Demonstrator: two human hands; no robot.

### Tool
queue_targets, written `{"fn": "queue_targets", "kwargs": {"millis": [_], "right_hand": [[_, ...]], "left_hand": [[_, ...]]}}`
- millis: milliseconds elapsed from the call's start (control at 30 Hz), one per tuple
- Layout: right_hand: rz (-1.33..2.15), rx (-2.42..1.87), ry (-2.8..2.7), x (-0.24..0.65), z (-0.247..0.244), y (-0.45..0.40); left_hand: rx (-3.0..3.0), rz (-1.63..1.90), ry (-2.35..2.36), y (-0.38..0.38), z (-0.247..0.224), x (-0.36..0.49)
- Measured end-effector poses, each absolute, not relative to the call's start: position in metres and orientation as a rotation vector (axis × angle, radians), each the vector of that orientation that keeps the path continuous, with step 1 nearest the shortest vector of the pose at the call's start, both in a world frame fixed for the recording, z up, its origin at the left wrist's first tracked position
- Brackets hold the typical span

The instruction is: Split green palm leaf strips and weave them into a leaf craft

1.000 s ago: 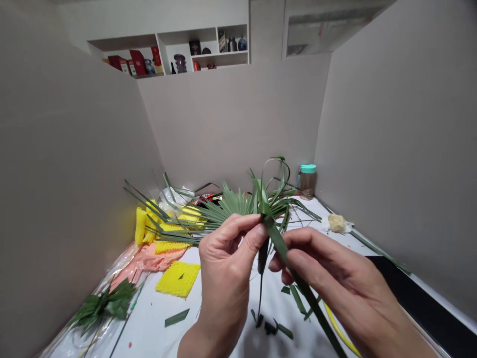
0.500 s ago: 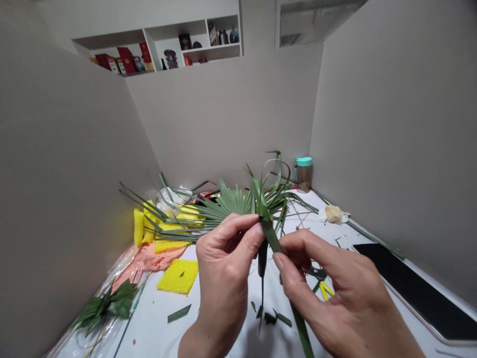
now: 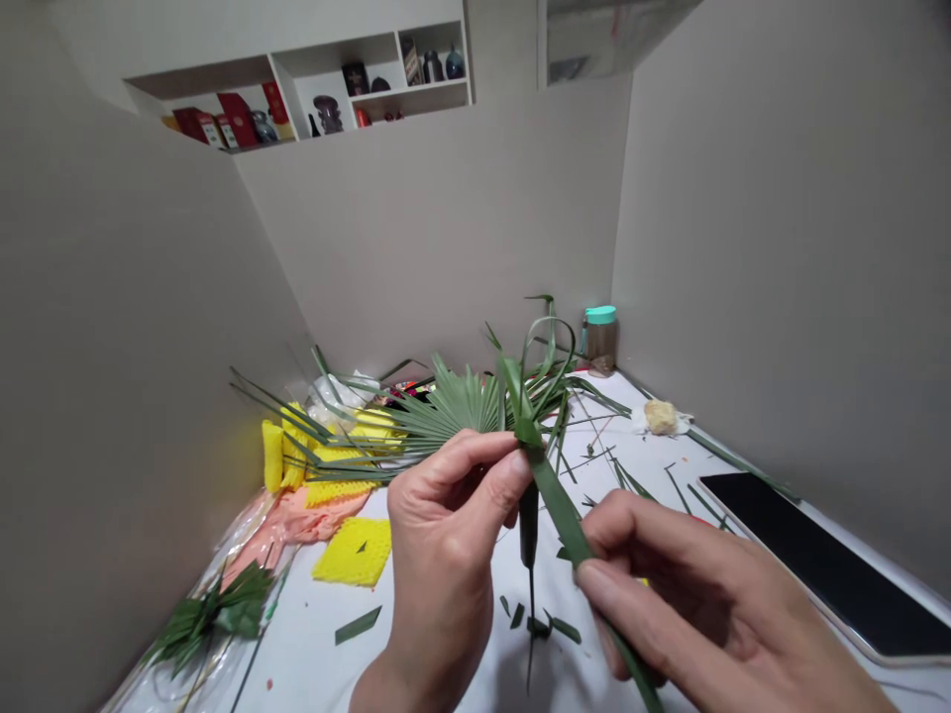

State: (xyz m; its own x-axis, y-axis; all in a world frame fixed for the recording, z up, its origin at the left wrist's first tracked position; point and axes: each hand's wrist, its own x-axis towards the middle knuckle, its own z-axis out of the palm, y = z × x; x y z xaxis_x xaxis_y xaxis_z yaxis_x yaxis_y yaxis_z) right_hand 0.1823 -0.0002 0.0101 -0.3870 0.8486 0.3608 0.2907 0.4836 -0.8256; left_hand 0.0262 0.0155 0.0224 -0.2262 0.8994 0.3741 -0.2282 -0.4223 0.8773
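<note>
Between thumb and forefinger, my left hand (image 3: pixel 450 545) pinches a folded knot in a green palm leaf strip (image 3: pixel 554 500). From that knot, leaf ends stand up and one loops over, while a dark, narrow piece hangs below it. My right hand (image 3: pixel 690 584) grips the strip's flat lower length, which slants down to the right and runs on past the fingers. Behind both hands lies a fan-shaped palm leaf (image 3: pixel 461 401). Cut leaf scraps (image 3: pixel 358 625) lie on the white table beneath.
Yellow foam netting (image 3: pixel 355 551) and pink cloth (image 3: pixel 297 525) lie at the left, near a bunch of green leaves (image 3: pixel 215 609). A black-screened tablet (image 3: pixel 824 564) rests at the right. A teal-lidded bottle (image 3: pixel 600 342) stands at the back, with a beige lump (image 3: pixel 660 417) on white paper nearer.
My right hand has slid down and right along the strip, farther from my left hand. My left hand keeps its pinch on the knot. The view has shifted slightly.
</note>
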Motion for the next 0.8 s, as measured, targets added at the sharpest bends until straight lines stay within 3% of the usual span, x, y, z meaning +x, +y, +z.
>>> {"fn": "queue_targets", "kwargs": {"millis": [133, 500, 800], "right_hand": [[1.072, -1.004, -1.859, 0.175, 0.005, 0.007], [0.576, -0.841, -1.765, 0.173, 0.026, 0.010], [0.630, -0.845, -1.744, 0.169, 0.030, 0.011]], "left_hand": [[1.239, 1.721, 0.887, 0.015, 0.023, 0.027], [1.335, 1.818, 0.864, 0.020, 0.015, 0.032], [1.253, 1.785, 0.861, 0.017, 0.013, 0.036]]}}
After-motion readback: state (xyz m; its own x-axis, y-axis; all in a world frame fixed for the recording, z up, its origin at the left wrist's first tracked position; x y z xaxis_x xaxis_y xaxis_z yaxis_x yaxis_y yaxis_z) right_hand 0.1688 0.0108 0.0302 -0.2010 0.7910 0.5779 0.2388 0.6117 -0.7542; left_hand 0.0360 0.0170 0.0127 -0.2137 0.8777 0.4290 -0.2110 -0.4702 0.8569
